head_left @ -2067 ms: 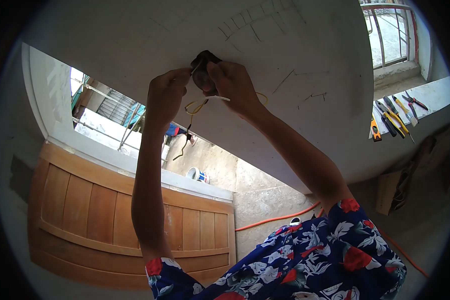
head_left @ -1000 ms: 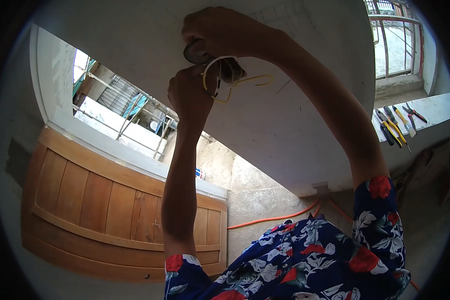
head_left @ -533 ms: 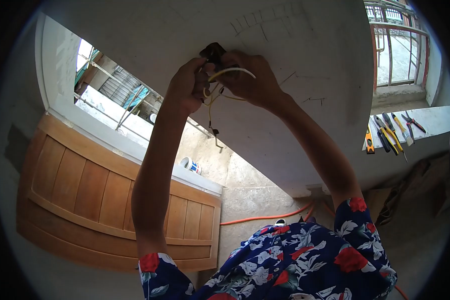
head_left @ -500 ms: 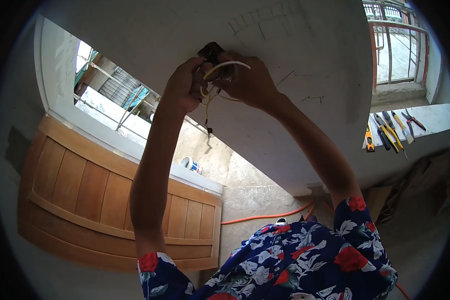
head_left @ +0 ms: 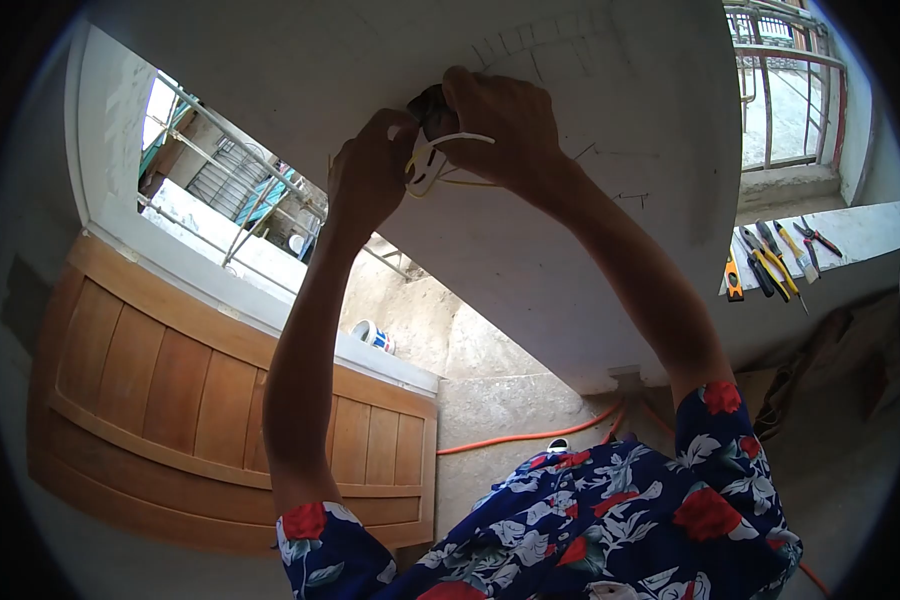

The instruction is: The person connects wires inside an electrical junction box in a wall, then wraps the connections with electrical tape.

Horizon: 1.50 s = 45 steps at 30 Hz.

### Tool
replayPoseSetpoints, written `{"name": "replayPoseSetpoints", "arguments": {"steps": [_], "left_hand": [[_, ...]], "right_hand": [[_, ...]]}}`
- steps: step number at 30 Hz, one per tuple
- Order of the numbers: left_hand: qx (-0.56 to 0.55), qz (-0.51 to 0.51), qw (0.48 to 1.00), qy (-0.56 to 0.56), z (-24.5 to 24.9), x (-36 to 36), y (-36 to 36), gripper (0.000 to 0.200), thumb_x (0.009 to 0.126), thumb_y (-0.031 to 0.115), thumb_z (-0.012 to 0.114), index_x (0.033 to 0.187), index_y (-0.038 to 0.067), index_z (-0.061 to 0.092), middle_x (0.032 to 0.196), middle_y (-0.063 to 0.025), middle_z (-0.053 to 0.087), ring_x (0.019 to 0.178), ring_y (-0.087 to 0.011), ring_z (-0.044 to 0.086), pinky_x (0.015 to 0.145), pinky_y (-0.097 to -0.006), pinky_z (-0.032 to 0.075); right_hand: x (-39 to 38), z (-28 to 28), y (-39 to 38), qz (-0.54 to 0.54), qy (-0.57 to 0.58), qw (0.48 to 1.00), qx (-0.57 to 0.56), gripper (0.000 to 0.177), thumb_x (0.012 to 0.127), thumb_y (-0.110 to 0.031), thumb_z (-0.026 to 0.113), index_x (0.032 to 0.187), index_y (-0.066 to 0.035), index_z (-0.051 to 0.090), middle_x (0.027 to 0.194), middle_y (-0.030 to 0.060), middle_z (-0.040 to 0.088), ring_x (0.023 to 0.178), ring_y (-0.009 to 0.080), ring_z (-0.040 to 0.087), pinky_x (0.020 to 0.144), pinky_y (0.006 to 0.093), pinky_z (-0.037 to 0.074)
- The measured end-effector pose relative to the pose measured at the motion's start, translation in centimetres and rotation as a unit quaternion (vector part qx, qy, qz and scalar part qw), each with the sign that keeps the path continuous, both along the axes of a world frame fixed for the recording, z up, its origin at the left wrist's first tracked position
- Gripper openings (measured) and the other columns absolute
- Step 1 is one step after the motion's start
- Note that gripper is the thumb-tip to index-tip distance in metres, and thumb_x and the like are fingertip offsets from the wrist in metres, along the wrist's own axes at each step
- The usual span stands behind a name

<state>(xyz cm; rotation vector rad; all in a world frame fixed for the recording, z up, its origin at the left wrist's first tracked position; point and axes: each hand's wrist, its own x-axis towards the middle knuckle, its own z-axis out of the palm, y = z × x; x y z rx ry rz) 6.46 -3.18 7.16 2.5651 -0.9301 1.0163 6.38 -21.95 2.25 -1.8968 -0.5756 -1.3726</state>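
Note:
Both my hands are raised at a pale wall (head_left: 540, 250), around a dark electrical box (head_left: 430, 105) set in it. White and yellowish electrical wires (head_left: 425, 185) loop out below the box, between the hands. My left hand (head_left: 368, 175) is closed, thumb and forefinger pinched at the left side of the box on a wire; a short pale end shows beyond its knuckles. My right hand (head_left: 505, 125) is curled over the box's right side, fingertips against it. One white wire (head_left: 465, 136) crosses in front of its palm. What the right fingers grip is hidden.
Pliers (head_left: 775, 275), a brush, cutters and an orange level (head_left: 734, 278) lie on the ledge at right. A wooden panelled door (head_left: 185, 390) is at left. Orange hose (head_left: 520, 437) runs along the floor. A paint bucket (head_left: 372, 335) sits beyond the opening.
My left hand has shifted left and down from the box, and my right hand has moved slightly up and right. The dark-tipped wire that dangled below the hands no longer hangs there.

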Motion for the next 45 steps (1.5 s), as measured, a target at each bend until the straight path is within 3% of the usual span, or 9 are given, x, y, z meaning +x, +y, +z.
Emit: {"name": "replayPoseSetpoints", "arguments": {"steps": [10,15,20,24,27,32,39,41,45], "left_hand": [[0.062,0.122,0.975,-0.177,-0.9,-1.3,-2.9,0.026,0.084,0.031,0.062,0.074,0.008,0.067,0.068,-0.0142,0.065,0.063,-0.0308,0.066,0.061,-0.0436,0.051],[0.014,0.061,0.980,-0.190,-0.4,-0.3,-2.2,0.031,0.084,0.035,0.061,0.075,0.006,0.069,0.060,-0.0166,0.061,0.059,-0.0293,0.064,0.056,-0.0427,0.047],[-0.230,0.155,0.914,0.294,3.0,0.0,-2.6,0.030,0.084,0.030,0.062,0.075,0.002,0.067,0.054,-0.0050,0.053,0.048,-0.0149,0.050,0.045,-0.0323,0.038],[-0.253,0.064,0.888,0.378,3.3,0.3,-1.5,0.033,0.086,0.032,0.061,0.074,0.002,0.067,0.054,-0.0008,0.048,0.047,-0.0110,0.042,0.043,-0.0277,0.034],[-0.135,0.208,0.888,0.388,3.9,1.5,-0.7,0.031,0.089,0.036,0.063,0.087,0.006,0.071,0.070,-0.0070,0.066,0.047,-0.0130,0.046,0.046,-0.0268,0.037],[0.078,0.200,0.976,0.025,4.1,-0.9,-2.3,0.040,0.088,0.045,0.062,0.079,0.007,0.072,0.081,-0.0138,0.072,0.081,-0.0287,0.071,0.077,-0.0394,0.053],[0.331,0.117,0.931,0.101,4.8,2.0,-2.1,0.024,0.080,0.027,0.071,0.070,0.005,0.067,0.068,-0.0106,0.067,0.063,-0.0222,0.067,0.054,-0.0317,0.049],[-0.063,0.169,0.926,0.331,4.3,1.0,-3.0,0.022,0.081,0.019,0.069,0.066,0.005,0.062,0.056,-0.0047,0.055,0.044,-0.0114,0.050,0.040,-0.0266,0.033],[-0.230,0.051,0.908,0.346,2.6,0.7,-2.1,0.024,0.082,0.016,0.067,0.064,0.004,0.059,0.052,0.0006,0.045,0.040,-0.0059,0.033,0.038,-0.0256,0.023]], "right_hand": [[4.6,8.4,0.7,0.070,-0.210,0.934,-0.280,0.024,0.073,-0.019,0.072,0.088,-0.006,0.060,0.074,0.0122,0.066,0.066,0.0320,0.067,0.060,0.0424,0.052],[2.1,4.7,0.0,0.127,-0.063,0.985,0.099,0.015,0.080,-0.016,0.066,0.086,-0.003,0.064,0.077,0.0142,0.069,0.069,0.0278,0.070,0.063,0.0374,0.055],[0.9,-3.2,1.7,0.205,0.113,0.959,0.160,0.023,0.079,-0.023,0.072,0.090,-0.004,0.068,0.078,0.0112,0.071,0.070,0.0243,0.071,0.065,0.0351,0.055],[-0.9,-2.2,2.8,0.154,0.155,0.962,0.162,0.024,0.077,-0.030,0.074,0.088,-0.008,0.071,0.068,0.0098,0.068,0.063,0.0271,0.068,0.061,0.0375,0.053],[-0.8,-1.5,2.8,0.165,0.171,0.961,0.144,0.031,0.075,-0.041,0.075,0.086,-0.012,0.072,0.070,0.0086,0.069,0.066,0.0246,0.069,0.063,0.0375,0.053],[-0.9,-0.5,3.6,0.084,0.224,0.963,0.126,0.028,0.072,-0.039,0.072,0.084,-0.013,0.072,0.078,0.0079,0.071,0.077,0.0255,0.070,0.072,0.0391,0.055],[1.5,-2.0,3.3,0.012,0.144,0.989,-0.041,0.026,0.088,-0.034,0.056,0.080,-0.015,0.072,0.079,0.0062,0.069,0.077,0.0268,0.068,0.069,0.0376,0.055],[0.0,-1.4,2.2,0.132,0.200,0.970,0.023,0.027,0.091,-0.036,0.052,0.089,-0.018,0.072,0.084,0.0019,0.069,0.077,0.0253,0.068,0.068,0.0382,0.054],[2.7,-3.2,3.6,-0.101,-0.039,0.993,-0.037,0.034,0.092,-0.039,0.052,0.096,-0.009,0.068,0.087,0.0058,0.067,0.071,0.0233,0.065,0.059,0.0330,0.051]]}}
